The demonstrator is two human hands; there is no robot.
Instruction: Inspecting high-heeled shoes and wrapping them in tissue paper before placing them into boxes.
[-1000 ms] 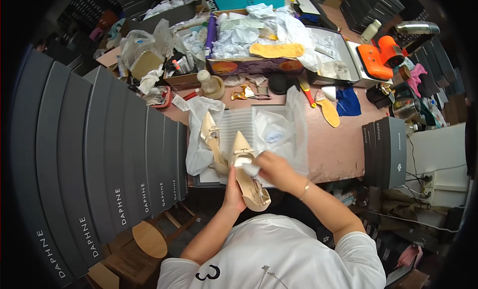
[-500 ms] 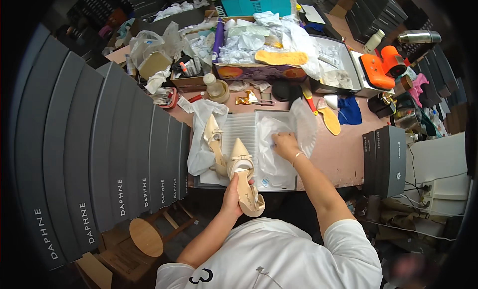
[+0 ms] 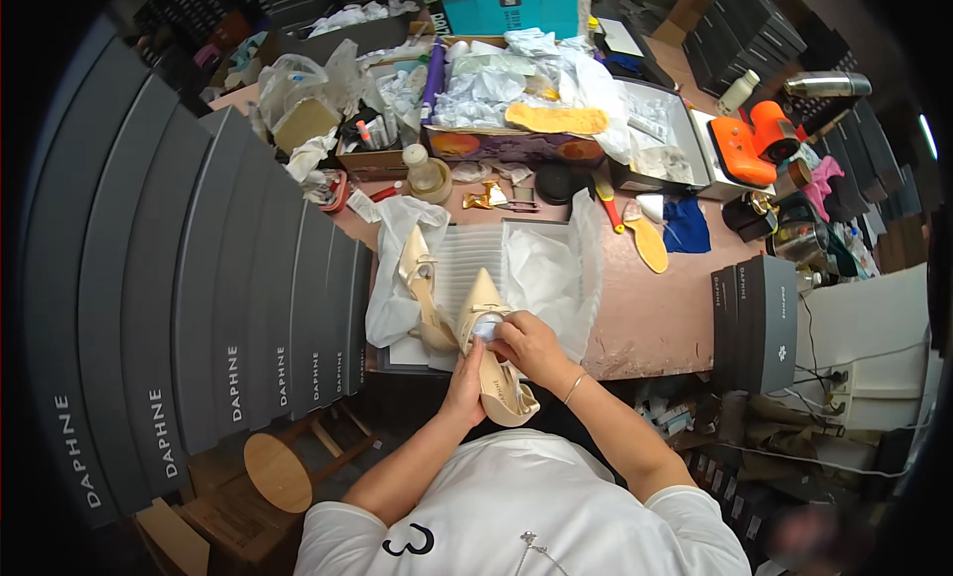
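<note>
My left hand is closed around the side of a cream pointed-toe slingback shoe with a bow, held over the table's near edge, toe pointing away. A pale bluish-white wad of tissue paper shows in the shoe's opening. The fingers of my right hand are pinched together at that wad, their tips partly hidden. The matching shoe lies to the left on white wrapping paper. Beneath both is an open shoebox with a ribbed white liner and crumpled white tissue on its right side.
Stacked dark grey shoeboxes wall off the left; another few boxes stand at right. Behind are a carton of crumpled paper, an orange tape dispenser, a yellow insole, a red-yellow handled tool and a blue cloth.
My right hand has come from the tissue in the box's right side back to the opening of the held shoe. A bluish-white wad now shows there. My left hand keeps its hold.
</note>
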